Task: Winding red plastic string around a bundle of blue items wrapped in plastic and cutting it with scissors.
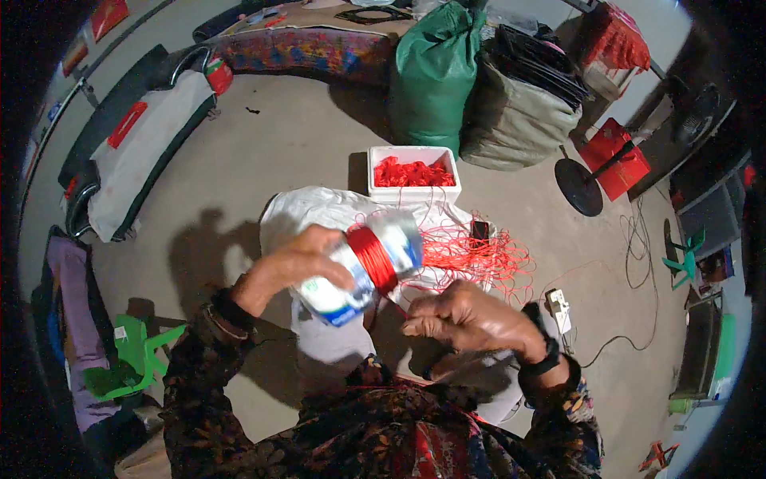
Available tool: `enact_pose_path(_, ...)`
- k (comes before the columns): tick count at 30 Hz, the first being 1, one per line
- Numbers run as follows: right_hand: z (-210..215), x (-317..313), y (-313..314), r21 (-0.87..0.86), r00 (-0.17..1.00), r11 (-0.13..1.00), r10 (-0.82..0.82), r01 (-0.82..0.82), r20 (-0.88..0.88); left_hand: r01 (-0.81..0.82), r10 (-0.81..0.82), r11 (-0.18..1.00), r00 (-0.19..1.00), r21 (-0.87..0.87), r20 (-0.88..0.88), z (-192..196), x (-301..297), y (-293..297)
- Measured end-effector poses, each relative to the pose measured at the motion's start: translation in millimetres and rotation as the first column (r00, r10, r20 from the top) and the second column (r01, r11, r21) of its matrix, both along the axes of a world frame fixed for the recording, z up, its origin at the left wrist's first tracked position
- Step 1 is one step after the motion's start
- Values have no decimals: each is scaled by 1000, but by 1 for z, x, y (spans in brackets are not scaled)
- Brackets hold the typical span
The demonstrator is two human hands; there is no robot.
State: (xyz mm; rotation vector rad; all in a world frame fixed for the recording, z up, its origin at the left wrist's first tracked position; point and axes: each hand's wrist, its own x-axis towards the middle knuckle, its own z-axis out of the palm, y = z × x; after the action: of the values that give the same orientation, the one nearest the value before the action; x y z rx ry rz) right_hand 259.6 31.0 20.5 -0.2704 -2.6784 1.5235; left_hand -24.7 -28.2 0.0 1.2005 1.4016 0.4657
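My left hand (299, 263) is wrapped round one end of a blue-and-white, can-like cylinder (327, 295), held tilted in front of me and smeared by motion. A thick band of red cord (372, 259) is wound round the cylinder's middle. Close by on the right, my right hand (455, 315) is closed in a pinch, with a strand of the cord running from the band to its fingertips. Beyond the hands, loose loops of red cord (471, 255) lie tangled over a white sheet (299, 207). Part of the sheet is hidden behind the cylinder.
A white foam box (413, 193) of red bundles stands past the sheet. Behind it are a green sack (435, 80) and a pale sack (515, 120). A small black object (479, 231) lies among the loops. A power strip (559, 311) is at right, a green stool (140, 351) at left.
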Motion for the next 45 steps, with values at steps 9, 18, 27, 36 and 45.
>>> enact_pose_path(9,-49,-2,38,-512,992,851,-124,115,16,403,-448,892,841,203,303,32,65,-25)
enact_pose_path(18,-118,11,-26,-694,768,517,-635,500,81,-461,370,883,570,-87,734,-13,12,-11)
enact_pose_path(27,-114,26,-44,-558,754,604,-654,569,61,-451,391,887,622,-97,678,-34,11,-19)
enact_pose_path(36,-64,44,-40,-263,812,786,-583,559,-14,-339,297,940,757,-38,582,-16,10,-31)
enact_pose_path(45,11,43,-38,159,960,954,-229,255,-163,-90,76,974,994,209,75,-19,23,-30)
